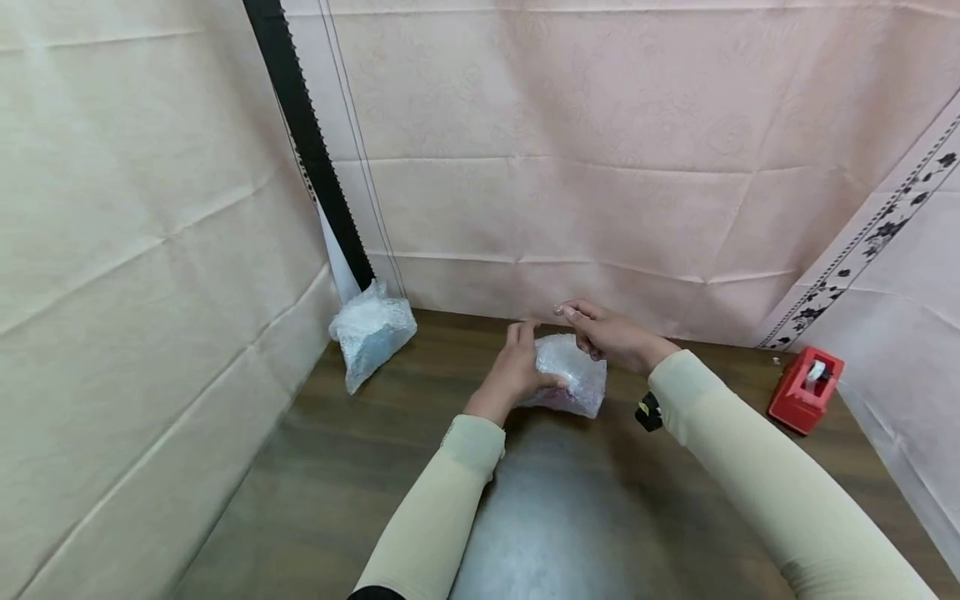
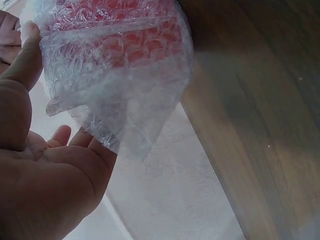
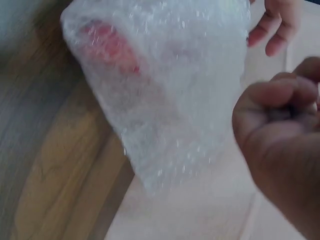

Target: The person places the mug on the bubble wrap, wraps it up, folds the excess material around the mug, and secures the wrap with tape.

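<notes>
A bubble-wrapped package [image 1: 573, 375] with something red inside stands on the wooden table, near its back edge. My left hand [image 1: 517, 367] grips it from the left, thumb on the near face and fingers behind. A loose flap of the wrap [image 2: 120, 110] shows in the left wrist view. Just above the package's right side is my right hand [image 1: 611, 333], fingers curled and apart from the wrap. A small glossy bit, looking like clear tape [image 1: 559, 310], shows at its thumb and fingertip; the right wrist view hides what lies inside the curled fingers [image 3: 272, 95].
Another bubble-wrapped package [image 1: 372, 329], bluish inside, lies at the back left corner. A red tape dispenser [image 1: 806, 390] stands on the right side of the table. Pale cloth [image 1: 600, 208] hangs along the back and both sides.
</notes>
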Action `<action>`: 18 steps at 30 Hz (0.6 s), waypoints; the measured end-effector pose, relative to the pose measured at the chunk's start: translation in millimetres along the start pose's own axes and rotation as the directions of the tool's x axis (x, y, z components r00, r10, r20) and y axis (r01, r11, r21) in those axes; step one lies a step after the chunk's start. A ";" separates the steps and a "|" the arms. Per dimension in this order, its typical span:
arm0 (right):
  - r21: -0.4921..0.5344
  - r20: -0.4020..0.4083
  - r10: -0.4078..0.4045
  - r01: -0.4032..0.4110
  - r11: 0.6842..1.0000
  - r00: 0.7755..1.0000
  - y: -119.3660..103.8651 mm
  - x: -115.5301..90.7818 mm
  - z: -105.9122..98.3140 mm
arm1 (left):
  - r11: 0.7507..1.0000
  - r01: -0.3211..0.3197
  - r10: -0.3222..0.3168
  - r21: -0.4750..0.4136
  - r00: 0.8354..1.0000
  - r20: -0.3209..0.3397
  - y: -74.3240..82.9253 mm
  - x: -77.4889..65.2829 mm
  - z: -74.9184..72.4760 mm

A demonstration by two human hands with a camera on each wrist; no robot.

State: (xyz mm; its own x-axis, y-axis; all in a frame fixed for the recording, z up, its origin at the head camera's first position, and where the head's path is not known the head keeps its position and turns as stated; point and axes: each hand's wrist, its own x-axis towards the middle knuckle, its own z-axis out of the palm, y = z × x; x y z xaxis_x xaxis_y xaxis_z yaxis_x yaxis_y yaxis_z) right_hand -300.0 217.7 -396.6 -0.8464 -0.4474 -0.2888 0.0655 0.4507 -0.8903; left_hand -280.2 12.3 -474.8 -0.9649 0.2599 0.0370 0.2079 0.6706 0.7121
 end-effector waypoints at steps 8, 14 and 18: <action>-0.032 -0.032 0.077 -0.078 0.996 0.997 0.9 13.2 12.1 | 1.000 0.016 -0.016 0.016 1.000 0.008 1.3 2.5 -0.2; -0.101 -0.042 0.111 -0.114 0.988 0.993 -1.1 18.1 14.8 | 1.000 0.010 -0.011 0.026 1.000 0.010 -1.1 3.3 -0.1; -0.204 -0.065 0.118 -0.129 0.970 0.991 -2.5 21.6 17.3 | 1.000 0.009 -0.009 0.013 1.000 0.013 -2.5 3.4 -0.8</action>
State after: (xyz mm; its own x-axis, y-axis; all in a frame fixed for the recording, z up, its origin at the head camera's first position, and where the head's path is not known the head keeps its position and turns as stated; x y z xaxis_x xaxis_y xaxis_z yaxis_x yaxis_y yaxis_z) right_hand -309.3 193.6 -406.8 -0.8652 -0.3401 -0.3686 0.0648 0.6530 -0.7546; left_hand -284.1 11.0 -475.8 -0.9646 0.2630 0.0209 0.2011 0.6816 0.7035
